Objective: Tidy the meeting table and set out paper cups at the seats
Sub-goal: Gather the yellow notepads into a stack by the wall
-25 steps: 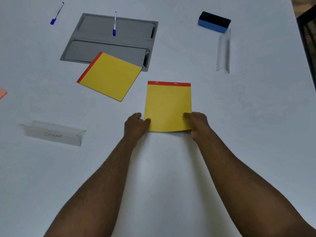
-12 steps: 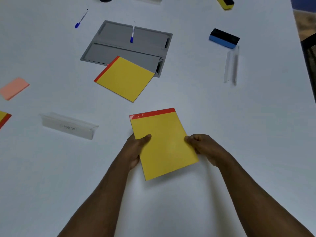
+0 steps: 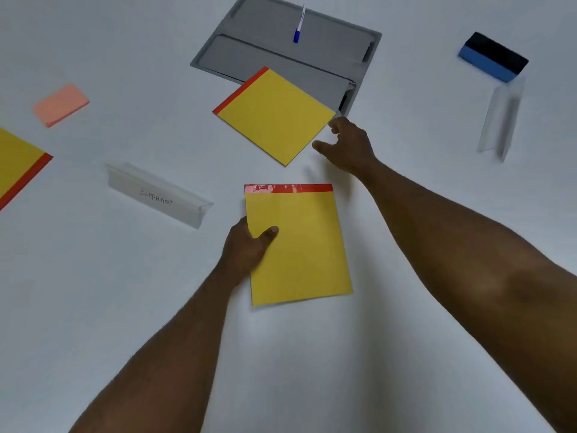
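- Notepad [image 3: 299,245] is lying near the desk [image 3: 93,307] edge, long axis running away from the person, red strip pointing far.
- Left hand [image 3: 246,248] is pinching its left edge, grip closed on it.
- Right hand [image 3: 346,145] is hovering open-fingered beside the second notepad [image 3: 274,115], which is lying tilted.

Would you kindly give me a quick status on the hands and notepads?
Left hand grips near notepad. Right hand open, reaching at second notepad, not touching. Nothing in the way.
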A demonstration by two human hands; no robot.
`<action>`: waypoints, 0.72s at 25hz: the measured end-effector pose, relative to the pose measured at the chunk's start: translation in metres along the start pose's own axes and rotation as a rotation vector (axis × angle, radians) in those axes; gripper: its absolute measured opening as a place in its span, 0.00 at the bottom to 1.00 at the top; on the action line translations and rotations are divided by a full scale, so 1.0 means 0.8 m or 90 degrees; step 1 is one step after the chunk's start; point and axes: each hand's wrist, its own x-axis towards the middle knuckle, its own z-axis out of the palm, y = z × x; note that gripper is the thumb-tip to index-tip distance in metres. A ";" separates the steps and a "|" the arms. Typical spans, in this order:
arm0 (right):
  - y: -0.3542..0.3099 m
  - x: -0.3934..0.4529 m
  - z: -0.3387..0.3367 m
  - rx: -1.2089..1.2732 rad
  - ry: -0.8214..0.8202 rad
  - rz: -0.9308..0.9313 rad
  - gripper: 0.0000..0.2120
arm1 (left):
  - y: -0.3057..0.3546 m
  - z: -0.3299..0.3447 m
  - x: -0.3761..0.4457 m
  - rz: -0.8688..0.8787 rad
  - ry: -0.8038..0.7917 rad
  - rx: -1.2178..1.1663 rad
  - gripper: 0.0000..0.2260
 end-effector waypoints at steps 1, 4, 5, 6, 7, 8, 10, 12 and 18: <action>-0.007 0.020 0.006 -0.001 -0.001 -0.001 0.32 | -0.003 0.001 0.001 0.007 0.008 0.014 0.19; -0.024 0.071 0.022 -0.042 0.000 0.027 0.37 | -0.005 0.005 0.006 0.005 0.029 0.030 0.19; -0.025 0.083 0.029 -0.074 -0.002 0.036 0.38 | -0.006 0.005 0.008 0.005 0.031 0.034 0.18; -0.025 0.093 0.034 -0.104 -0.007 0.041 0.38 | -0.006 0.005 0.009 0.007 0.033 0.036 0.18; -0.026 0.099 0.039 -0.135 -0.015 0.039 0.39 | -0.007 0.005 0.009 0.008 0.034 0.036 0.18; -0.026 0.104 0.043 -0.169 -0.020 0.034 0.41 | -0.008 0.005 0.008 0.010 0.033 0.035 0.18; -0.027 0.114 0.042 -0.232 -0.018 0.032 0.46 | -0.009 0.005 0.007 0.012 0.032 0.034 0.18; -0.027 0.123 0.035 -0.258 -0.024 0.066 0.53 | -0.009 0.005 0.007 0.019 0.032 0.034 0.18; -0.024 0.137 0.013 -0.292 -0.174 0.128 0.51 | -0.012 0.007 0.009 0.030 0.040 0.035 0.18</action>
